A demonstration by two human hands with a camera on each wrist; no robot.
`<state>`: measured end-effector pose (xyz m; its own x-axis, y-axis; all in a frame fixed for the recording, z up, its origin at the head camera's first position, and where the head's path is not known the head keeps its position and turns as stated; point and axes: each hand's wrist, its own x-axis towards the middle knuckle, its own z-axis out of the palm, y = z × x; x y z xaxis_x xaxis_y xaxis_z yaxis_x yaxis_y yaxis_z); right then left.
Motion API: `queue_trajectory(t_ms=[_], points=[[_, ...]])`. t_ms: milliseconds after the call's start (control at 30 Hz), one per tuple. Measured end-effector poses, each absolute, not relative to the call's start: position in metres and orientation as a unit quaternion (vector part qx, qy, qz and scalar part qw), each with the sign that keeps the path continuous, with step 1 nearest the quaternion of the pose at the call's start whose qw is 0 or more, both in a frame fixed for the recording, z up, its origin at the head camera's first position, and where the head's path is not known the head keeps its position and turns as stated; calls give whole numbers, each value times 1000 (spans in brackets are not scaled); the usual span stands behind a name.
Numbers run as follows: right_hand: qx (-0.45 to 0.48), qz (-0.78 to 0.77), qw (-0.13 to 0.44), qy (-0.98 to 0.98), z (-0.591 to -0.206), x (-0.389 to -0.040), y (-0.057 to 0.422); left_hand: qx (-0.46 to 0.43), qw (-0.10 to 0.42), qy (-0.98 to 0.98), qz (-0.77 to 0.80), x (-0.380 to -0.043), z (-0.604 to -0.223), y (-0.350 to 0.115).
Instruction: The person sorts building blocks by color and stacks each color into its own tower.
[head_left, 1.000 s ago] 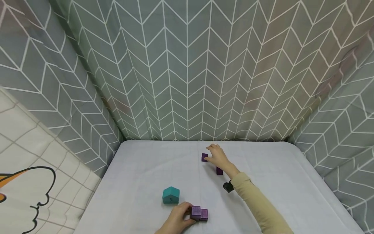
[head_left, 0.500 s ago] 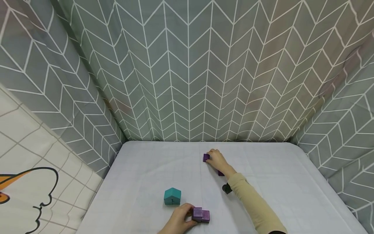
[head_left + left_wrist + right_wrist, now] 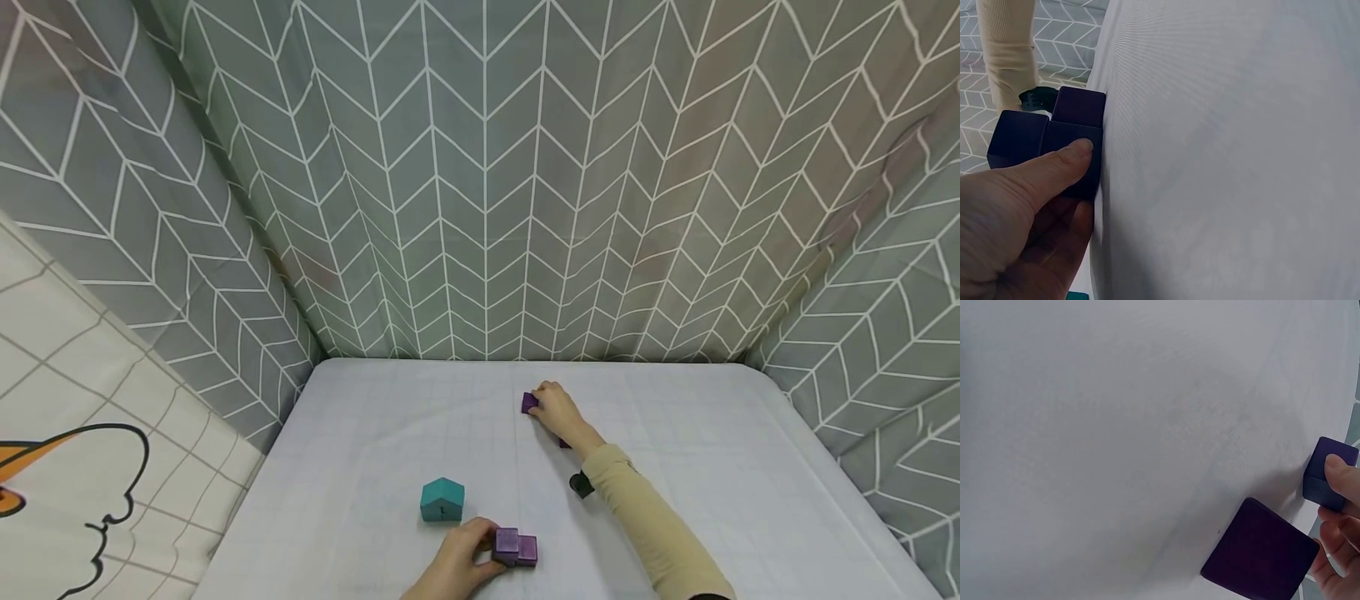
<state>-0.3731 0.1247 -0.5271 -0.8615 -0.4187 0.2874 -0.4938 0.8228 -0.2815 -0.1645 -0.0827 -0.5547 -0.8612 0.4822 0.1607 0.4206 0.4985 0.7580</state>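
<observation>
My left hand (image 3: 459,557) holds a small group of purple cubes (image 3: 507,542) near the front of the table. In the left wrist view the thumb presses one cube (image 3: 1071,135), with a second cube (image 3: 1017,139) on one side and a third cube (image 3: 1080,106) beyond it. Far back, my right hand (image 3: 561,414) pinches a small purple block (image 3: 528,402); the right wrist view shows the thumb on that block (image 3: 1317,472). Another dark purple block (image 3: 1260,553) stands closer to the right wrist camera, mostly covered by the wrist in the head view (image 3: 564,444).
A teal house-shaped block (image 3: 442,502) stands left of the cubes, just beyond the left hand. Beside the right sleeve lies a small black object (image 3: 580,484), partly hidden. The white-covered table (image 3: 360,450) ends at a grey patterned curtain (image 3: 480,250).
My right hand has lowered its fingers onto the far purple block and now pinches it. The left hand keeps its hold on the cubes. The view has shifted slightly.
</observation>
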Motion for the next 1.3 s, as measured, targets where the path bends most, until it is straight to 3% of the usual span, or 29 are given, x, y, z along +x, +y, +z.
queue_trajectory(t_ms=[433, 733, 1100, 1300], points=[[246, 162, 111, -949, -521, -364, 127, 241, 67, 865, 436, -165, -552, -84], [246, 140, 104, -953, -522, -361, 128, 258, 46, 864, 431, -163, -554, -83], [272, 173, 154, -934, -490, -346, 133, 240, 62, 866, 434, -161, -549, -83], [280, 212, 155, -923, -477, -321, 138, 238, 64, 865, 436, -162, -547, -83]])
